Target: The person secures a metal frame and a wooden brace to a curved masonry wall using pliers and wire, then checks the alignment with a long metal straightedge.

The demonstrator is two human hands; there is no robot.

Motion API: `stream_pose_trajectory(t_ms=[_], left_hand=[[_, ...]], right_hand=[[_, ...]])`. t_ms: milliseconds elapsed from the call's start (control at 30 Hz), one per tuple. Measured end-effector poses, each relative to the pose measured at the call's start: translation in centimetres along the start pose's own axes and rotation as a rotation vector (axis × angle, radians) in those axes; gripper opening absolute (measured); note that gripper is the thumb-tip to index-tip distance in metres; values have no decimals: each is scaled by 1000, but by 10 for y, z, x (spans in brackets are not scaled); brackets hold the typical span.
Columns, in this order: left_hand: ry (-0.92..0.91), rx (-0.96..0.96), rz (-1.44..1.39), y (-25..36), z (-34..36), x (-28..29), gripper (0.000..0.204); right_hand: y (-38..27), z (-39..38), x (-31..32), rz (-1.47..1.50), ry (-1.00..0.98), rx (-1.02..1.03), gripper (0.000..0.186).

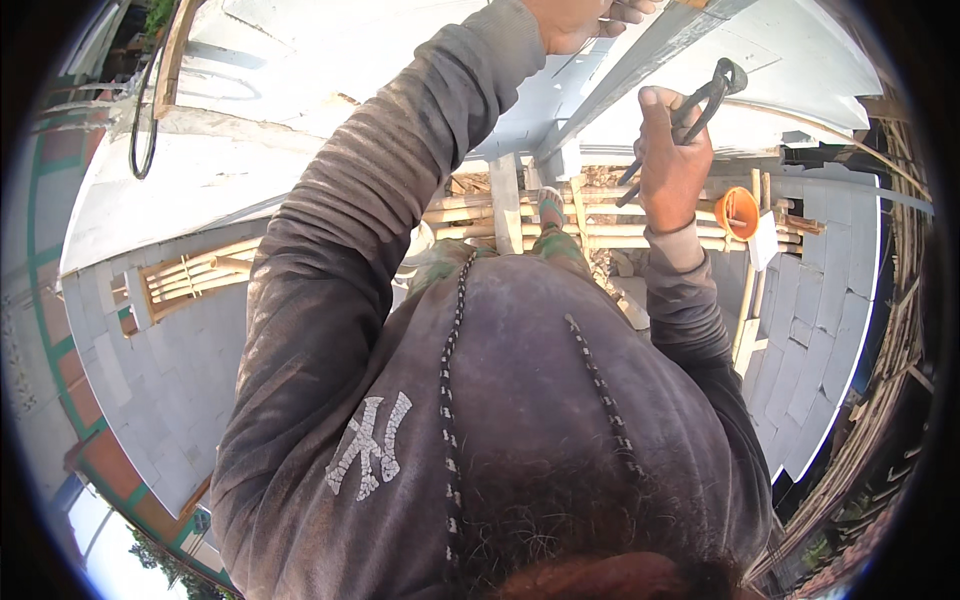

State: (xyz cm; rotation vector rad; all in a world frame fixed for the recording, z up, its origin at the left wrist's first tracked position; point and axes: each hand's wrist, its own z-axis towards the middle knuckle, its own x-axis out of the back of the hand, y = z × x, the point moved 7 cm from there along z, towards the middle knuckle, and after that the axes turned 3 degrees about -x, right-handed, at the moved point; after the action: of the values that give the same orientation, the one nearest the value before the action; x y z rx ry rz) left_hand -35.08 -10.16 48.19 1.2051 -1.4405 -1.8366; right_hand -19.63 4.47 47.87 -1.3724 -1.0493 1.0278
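**Pincers [731, 78] held above gapped bamboo poles [612, 231]: a slip is the main danger**

The black pincers are to the right of the grey beam [640, 73], in the person's right hand [675, 160]. That grip is wrapped around the handles, with the thumb upright. If it loosened, the pincers could drop between the poles, which lie below the beam's lower end.

The left hand [572, 22] is to the left of the beam, at its upper part. Its fingers are curled but cut off at the picture's edge, so whether that grip pinches anything cannot be told.

The orange bucket [723, 210] is to the right of the beam and lower, just beside the right wrist; a backward swing of the arm could knock it.

A foot [551, 207] shows just under the beam's lower end, seemingly on the poles. A rolling pole or a misplaced step into a gap could upset the person's balance.
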Motion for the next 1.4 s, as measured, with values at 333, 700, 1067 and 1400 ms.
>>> stream_pose_trajectory(t_ms=[333,700,1067,1400], left_hand=[[-10,171,-141,22,-32,-15,40],[-66,-738,1334,177,-18,-68,73],[-319,-465,1148,127,66,-76,40],[-585,-917,1925,87,86,-36,31]], right_hand=[[157,-92,60,161,-117,-735,58],[108,-63,-18,13,-184,-118,39],[66,1,-97,41,157,156,41],[43,3,-133,214,194,272,47]])
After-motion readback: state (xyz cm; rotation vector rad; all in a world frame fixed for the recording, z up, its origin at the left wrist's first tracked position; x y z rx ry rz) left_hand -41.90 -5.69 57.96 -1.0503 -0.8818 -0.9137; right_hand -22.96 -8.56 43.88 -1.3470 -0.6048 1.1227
